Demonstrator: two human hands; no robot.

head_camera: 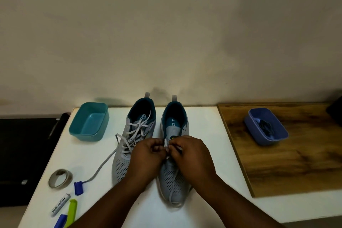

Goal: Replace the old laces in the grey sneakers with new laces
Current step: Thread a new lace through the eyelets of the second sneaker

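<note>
Grey sneakers side by side on the white table (203,153), toes toward the camera, heels at the wall! The right-hand sneaker (174,177) has both hands over its eyelets: the left hand (146,155) and the right hand (190,153) have fingers curled, pinching a pale lace (173,189) between them, and its loose run trails down over the toe. The left-hand sneaker (124,161) sits just beside, fully laced, with its own lace end (103,164) snaking off to a blue clip (78,188). Further left: a tape roll (60,178), a battery (60,204), green and blue clips (71,211) at the edge, and a teal tub (88,122) at the back. Off right, on a wooden board (296,163), a blue tub (265,126) holds dark laces (266,127).
</note>
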